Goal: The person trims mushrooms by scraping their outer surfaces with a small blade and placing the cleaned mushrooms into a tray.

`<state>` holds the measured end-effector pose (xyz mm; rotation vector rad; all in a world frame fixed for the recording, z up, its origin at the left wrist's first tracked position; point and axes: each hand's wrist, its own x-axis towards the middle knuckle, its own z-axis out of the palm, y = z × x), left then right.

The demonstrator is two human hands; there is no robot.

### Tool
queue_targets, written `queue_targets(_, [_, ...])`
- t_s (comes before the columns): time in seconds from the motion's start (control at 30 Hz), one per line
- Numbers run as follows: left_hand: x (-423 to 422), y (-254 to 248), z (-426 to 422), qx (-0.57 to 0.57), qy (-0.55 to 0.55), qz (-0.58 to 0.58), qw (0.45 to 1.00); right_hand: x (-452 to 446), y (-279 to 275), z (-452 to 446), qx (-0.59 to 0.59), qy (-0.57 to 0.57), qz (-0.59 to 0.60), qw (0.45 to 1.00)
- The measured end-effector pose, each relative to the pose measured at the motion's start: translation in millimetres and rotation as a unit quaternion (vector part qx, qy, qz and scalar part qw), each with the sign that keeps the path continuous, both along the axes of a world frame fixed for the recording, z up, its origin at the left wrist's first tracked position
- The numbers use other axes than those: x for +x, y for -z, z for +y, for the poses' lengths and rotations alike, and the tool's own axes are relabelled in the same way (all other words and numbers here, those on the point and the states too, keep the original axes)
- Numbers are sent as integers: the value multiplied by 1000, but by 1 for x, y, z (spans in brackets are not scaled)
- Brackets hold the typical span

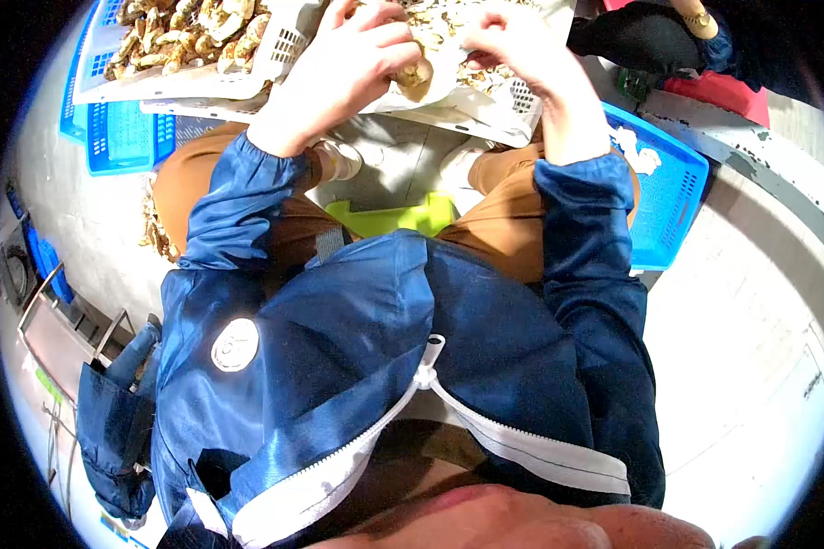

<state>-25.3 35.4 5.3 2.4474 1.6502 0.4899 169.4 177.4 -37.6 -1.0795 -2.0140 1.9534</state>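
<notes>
shell: in my left hand, over the crate
left fingers: curled round it
right hand: fingers bent, narrow; i can't tell if they hold anything
basket: blue, right of my knees

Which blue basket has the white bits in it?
The blue basket beside the person's right leg. White bits show inside it; none show in the blue baskets on the left, though those are partly covered.
</notes>
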Motion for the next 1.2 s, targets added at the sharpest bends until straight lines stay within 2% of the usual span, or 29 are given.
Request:
queue_targets(0.03, [-1, -1, 1, 24, -5, -5, 1000, 2, 4, 5, -41, 37, 36, 998])
queue_targets(0.07, [-3, -2, 1, 48, -9, -11, 999, 2, 4, 11, -78, 48, -8, 996])
queue_targets(0.1, [-5, -3, 3, 71, -14, -16, 997, 6, 18, 20, 52, 16, -52, 997])
queue_targets(0.13, [-10, 10, 4, 73, -4, -114, 991, 14, 42, 30, 181, -17, -95, 979])
queue_targets(0.17, [-9, -1, 3, 112, -18, -72, 991, 14, 44, 30, 306, -49, -136, 941])
queue_targets(0.2, [-9, 3, 2, 138, -30, -85, 986, 15, 46, 26, 322, -62, -150, 933])
queue_targets(0.23, [-10, 6, 2, 164, -42, -97, 981, 13, 51, 21, 288, -35, -142, 946])
queue_targets(0.3, [-10, -1, 2, 206, -55, 2, 977, 1, 21, 8, 258, 0, -98, 961])
queue_targets(0.33, [-10, -4, 2, 225, -63, 52, 971, -4, 4, 4, 271, 48, -82, 958])
queue_targets(0.4, [-9, -2, 2, 184, -78, 26, 979, -12, -20, -3, 290, 145, -51, 945])
queue_targets(0.5, [-5, 6, 2, 161, -100, 1, 982, -18, 15, -1, 283, 152, 55, 945])
queue_targets(0.53, [-3, 9, 2, 158, -109, -6, 981, -25, 22, -15, 56, 223, 79, 970])
queue_targets(0.57, [-1, 14, 2, 156, -117, -12, 981, -33, 17, -21, -95, 238, 76, 964])
queue_targets(0.6, [0, 22, 6, 204, -106, -20, 973, -37, 28, -28, -133, 249, 143, 949])
queue_targets(0.63, [3, 25, 5, 203, -112, -13, 973, -38, 37, -34, -169, 259, 210, 928])
queue_targets(0.67, [8, 22, 3, 202, -117, -6, 972, -37, 32, -40, -257, 277, 200, 904])
queue_targets(0.77, [13, 29, 10, 266, -127, -26, 955, -36, 23, -42, -362, 290, 277, 841])
queue_targets(0.8, [15, 38, 14, 281, -146, -54, 947, -39, 22, -41, -352, 296, 298, 836])
queue_targets(0.83, [17, 44, 18, 295, -165, -82, 937, -38, 19, -40, -337, 325, 265, 843])
queue_targets(0.87, [26, 33, 14, 251, -195, -146, 937, -39, 28, -40, -325, 336, 291, 835])
queue_targets(0.9, [35, 23, 9, 213, -240, -141, 936, -41, 31, -41, -313, 346, 316, 826])
queue_targets(0.97, [41, 27, 3, 90, -212, -337, 913, -46, 25, -43, -267, 380, 309, 830])
queue_targets(1.0, [49, 28, 0, 70, -217, -298, 927, -47, 21, -44, -244, 398, 305, 830])
queue_targets(1.03, [53, 26, -1, 57, -243, -340, 907, -45, 23, -45, -154, 370, 262, 878])
queue_targets(1.1, [50, 42, 9, 3, -268, -543, 796, -40, 27, -41, 35, 296, 168, 940])
queue_targets(1.13, [44, 45, 5, -38, -261, -597, 758, -39, 28, -34, -5, 268, 131, 954])
queue_targets(1.17, [32, 47, 8, -28, -237, -521, 819, -38, 26, -31, -10, 272, 133, 953])
queue_targets(1.2, [30, 48, 4, -43, -245, -542, 803, -39, 24, -28, -15, 275, 136, 952])
